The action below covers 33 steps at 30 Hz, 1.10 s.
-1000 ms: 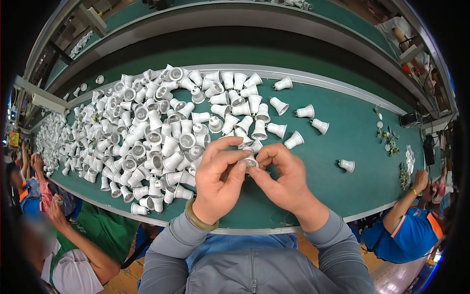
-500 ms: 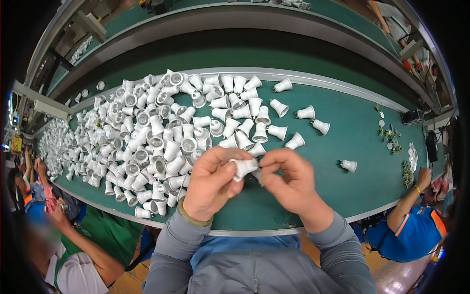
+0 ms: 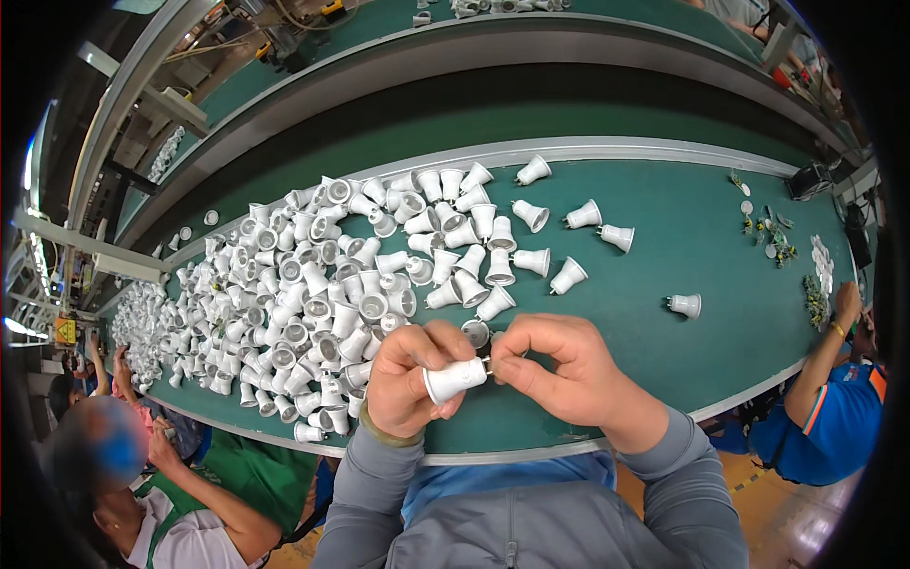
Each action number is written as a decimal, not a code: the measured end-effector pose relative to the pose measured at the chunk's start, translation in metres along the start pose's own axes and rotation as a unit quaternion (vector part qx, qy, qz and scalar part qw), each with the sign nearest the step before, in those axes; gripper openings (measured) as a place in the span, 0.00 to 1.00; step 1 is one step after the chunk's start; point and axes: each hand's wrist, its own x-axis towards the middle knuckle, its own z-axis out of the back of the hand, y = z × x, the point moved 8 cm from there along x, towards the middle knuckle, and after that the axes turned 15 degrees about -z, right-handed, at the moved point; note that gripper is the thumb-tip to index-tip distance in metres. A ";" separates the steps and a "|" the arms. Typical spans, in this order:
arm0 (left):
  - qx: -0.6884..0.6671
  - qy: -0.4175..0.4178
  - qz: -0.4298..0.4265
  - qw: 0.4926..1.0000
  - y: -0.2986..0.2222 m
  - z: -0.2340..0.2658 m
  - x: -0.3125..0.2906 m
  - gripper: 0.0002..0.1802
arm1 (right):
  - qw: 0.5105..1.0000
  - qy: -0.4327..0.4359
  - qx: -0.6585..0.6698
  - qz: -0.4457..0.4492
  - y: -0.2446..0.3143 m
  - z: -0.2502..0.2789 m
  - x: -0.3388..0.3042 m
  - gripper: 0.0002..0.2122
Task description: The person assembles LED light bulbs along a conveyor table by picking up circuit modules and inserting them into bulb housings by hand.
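My left hand [image 3: 406,377] is closed round a white bulb housing [image 3: 455,381], a flared plastic cup. Its wide rim points left and down, and its narrow pin end faces my right hand. The thumb and fingertips of my right hand [image 3: 555,365] pinch together right at that pin end. What they hold there, a pin or a thin wire, is too small to make out. Just beyond my hands lies another housing [image 3: 476,332], partly hidden by the fingers. A large heap of similar white housings [image 3: 313,303] spreads over the green table to the left.
A lone housing [image 3: 684,305] lies to the right on the green tabletop [image 3: 607,379]. Small circuit boards [image 3: 779,248] and white discs [image 3: 823,266] sit at the far right. Co-workers sit on both sides, one in a blue shirt [image 3: 834,422]. A metal rail [image 3: 607,150] runs along the back.
The housing in my left hand has tipped, its rim now pointing lower left and its pin end toward my right fingers. Both hands appear slightly lower in view, which has also shifted.
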 end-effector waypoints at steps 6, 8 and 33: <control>-0.083 0.085 -0.043 0.992 -0.006 -0.037 0.010 0.03 | 0.997 0.065 0.020 0.032 0.028 -0.008 -0.015 0.03; -0.136 0.207 -0.082 0.965 -0.014 -0.071 0.013 0.04 | 0.988 0.095 0.026 0.117 0.060 -0.017 -0.031 0.04; -0.159 0.407 -0.098 0.894 -0.038 -0.172 0.004 0.04 | 0.940 0.288 0.137 0.124 0.087 -0.060 -0.081 0.07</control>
